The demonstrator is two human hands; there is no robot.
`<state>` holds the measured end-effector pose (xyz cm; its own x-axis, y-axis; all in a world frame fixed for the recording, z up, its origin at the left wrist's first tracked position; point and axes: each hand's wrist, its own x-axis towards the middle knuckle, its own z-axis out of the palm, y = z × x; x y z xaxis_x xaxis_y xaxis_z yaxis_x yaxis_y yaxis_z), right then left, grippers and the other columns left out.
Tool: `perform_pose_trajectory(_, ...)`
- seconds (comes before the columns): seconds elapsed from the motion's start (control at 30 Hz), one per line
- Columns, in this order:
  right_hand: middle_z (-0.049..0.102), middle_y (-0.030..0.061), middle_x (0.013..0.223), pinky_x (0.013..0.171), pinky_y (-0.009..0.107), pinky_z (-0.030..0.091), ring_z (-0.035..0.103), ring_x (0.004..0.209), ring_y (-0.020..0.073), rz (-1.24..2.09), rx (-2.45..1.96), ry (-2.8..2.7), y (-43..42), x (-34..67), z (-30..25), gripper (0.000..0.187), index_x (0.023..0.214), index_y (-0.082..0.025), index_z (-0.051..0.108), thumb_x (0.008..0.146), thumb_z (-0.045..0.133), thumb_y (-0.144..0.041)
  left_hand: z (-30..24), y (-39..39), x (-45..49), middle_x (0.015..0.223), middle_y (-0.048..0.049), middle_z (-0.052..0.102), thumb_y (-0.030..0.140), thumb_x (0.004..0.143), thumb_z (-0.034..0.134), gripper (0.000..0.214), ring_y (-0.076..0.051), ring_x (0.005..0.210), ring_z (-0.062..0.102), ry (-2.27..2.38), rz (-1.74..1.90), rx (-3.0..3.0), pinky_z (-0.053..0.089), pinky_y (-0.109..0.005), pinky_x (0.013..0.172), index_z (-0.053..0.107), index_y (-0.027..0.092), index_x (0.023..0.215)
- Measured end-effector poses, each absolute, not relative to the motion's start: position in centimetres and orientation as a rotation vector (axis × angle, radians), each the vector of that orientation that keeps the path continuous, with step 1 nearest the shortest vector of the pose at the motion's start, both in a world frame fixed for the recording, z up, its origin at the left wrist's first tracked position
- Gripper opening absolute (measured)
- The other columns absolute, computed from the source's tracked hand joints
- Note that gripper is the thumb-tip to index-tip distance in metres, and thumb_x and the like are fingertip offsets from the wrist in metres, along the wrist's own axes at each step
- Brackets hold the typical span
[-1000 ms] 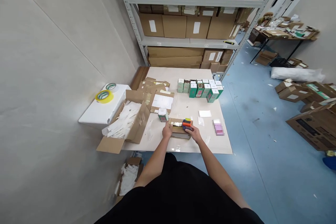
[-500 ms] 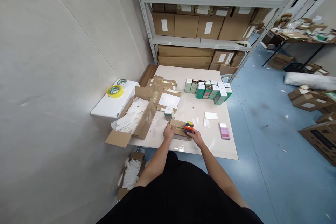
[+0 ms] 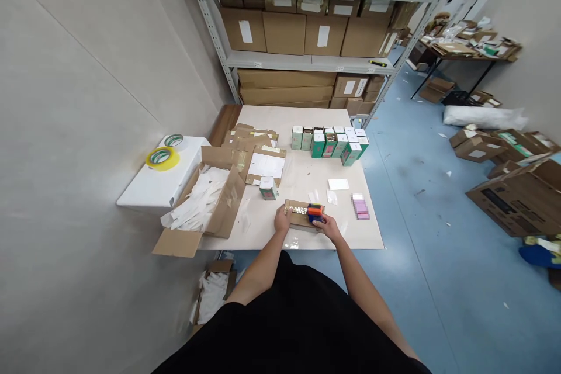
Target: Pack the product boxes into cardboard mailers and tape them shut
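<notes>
A small brown cardboard box (image 3: 298, 214) with a shiny tape strip on top lies near the front edge of the pale table (image 3: 307, 178). My left hand (image 3: 282, 220) rests closed against the box's left end. My right hand (image 3: 328, 224) grips a blue and orange tape dispenser (image 3: 315, 211) set on the box's right end. A single green and white carton (image 3: 267, 188) stands just behind the box to the left.
Rows of green and white cartons (image 3: 331, 141) stand at the table's back. An open box of white bags (image 3: 205, 201), flattened cartons (image 3: 254, 149), a white card (image 3: 338, 184) and pink pads (image 3: 361, 207) lie around. Tape rolls (image 3: 162, 158) sit on a white side shelf. Shelving with boxes (image 3: 298, 32) behind; blue floor right.
The tape dispenser in my right hand has slid slightly along the box top toward its right end. My left hand stays on the box. The head camera has swung about.
</notes>
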<state>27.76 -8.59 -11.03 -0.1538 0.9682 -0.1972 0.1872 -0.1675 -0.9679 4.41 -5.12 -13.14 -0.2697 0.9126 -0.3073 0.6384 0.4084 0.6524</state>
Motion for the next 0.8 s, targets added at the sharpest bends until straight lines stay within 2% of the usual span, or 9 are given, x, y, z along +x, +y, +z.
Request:
perform_pose_trajectory(0.2, 0.079, 0.005, 0.107, 0.098, 0.046, 0.056, 0.073, 0.105, 0.0312, 1.44, -1.378, -1.215, -8.7, 27.1, -11.2, 0.049, 0.109, -0.024, 0.079, 0.071, 0.081, -0.054, -11.5, -4.0, 3.3, 0.146, -0.0129, 0.061, 0.047, 0.101, 0.048, 0.058, -0.029, 0.134, 0.057, 1.872, 0.474, 1.267, 0.043, -0.038, 0.11, 0.047, 0.022, 0.153)
perform_pose_trajectory(0.33, 0.08, 0.0035, 0.104, 0.098, 0.045, 0.056, 0.074, 0.101, 0.03, 1.467, -1.362, -1.183, -7.7, 27.0, -11.6, 0.044, 0.104, -0.024, 0.079, 0.069, 0.082, -0.05, -9.2, -5.3, 2.2, 0.152, -0.0149, 0.054, 0.048, 0.093, 0.062, 0.07, -0.034, 0.142, 0.048, 1.906, 0.469, 1.415, 0.04, -0.042, 0.114, 0.042, 0.023, 0.157)
perform_pose_trajectory(0.47, 0.08, 0.003, 0.104, 0.097, 0.045, 0.056, 0.073, 0.1, 0.0292, 1.465, -1.37, -1.186, -7.2, 26.8, -11.9, 0.044, 0.104, -0.024, 0.078, 0.069, 0.081, -0.051, -5.4, -5.0, 3.1, 0.148, -0.0107, 0.058, 0.033, 0.094, 0.06, 0.056, -0.027, 0.139, 0.051, 1.782, 0.687, 1.683, 0.039, -0.036, 0.117, 0.051, 0.025, 0.149)
perform_pose_trajectory(0.57, 0.08, 0.0031, 0.105, 0.096, 0.043, 0.056, 0.073, 0.1, 0.0292, 1.47, -1.353, -1.2, -7.2, 26.9, -12.0, 0.045, 0.105, -0.025, 0.078, 0.069, 0.081, -0.051, -2.6, -3.7, 5.2, 0.142, -0.0087, 0.059, 0.035, 0.088, 0.071, 0.056, -0.027, 0.135, 0.052, 1.544, 0.747, 1.865, 0.04, -0.037, 0.116, 0.057, 0.027, 0.142)
perform_pose_trajectory(0.67, 0.08, 0.0028, 0.1, 0.092, 0.041, 0.056, 0.072, 0.097, 0.0284, 1.453, -1.375, -1.233, -7.3, 27.2, -12.1, 0.042, 0.103, -0.024, 0.078, 0.07, 0.079, -0.051, -0.9, -2.2, 7.1, 0.135, -0.0087, 0.063, 0.038, 0.081, 0.079, 0.056, -0.029, 0.131, 0.055, 1.354, 0.636, 1.991, 0.043, -0.039, 0.113, 0.065, 0.027, 0.134)
perform_pose_trajectory(0.8, 0.079, 0.0008, 0.094, 0.089, 0.039, 0.057, 0.072, 0.092, 0.0269, 1.401, -1.416, -1.281, -7.2, 27.3, -12.3, 0.043, 0.104, -0.024, 0.078, 0.07, 0.079, -0.051, -0.3, -0.7, 8.1, 0.124, -0.009, 0.069, 0.045, 0.08, 0.078, 0.045, -0.028, 0.117, 0.063, 1.21, 0.529, 1.948, 0.051, -0.037, 0.102, 0.075, 0.024, 0.119)
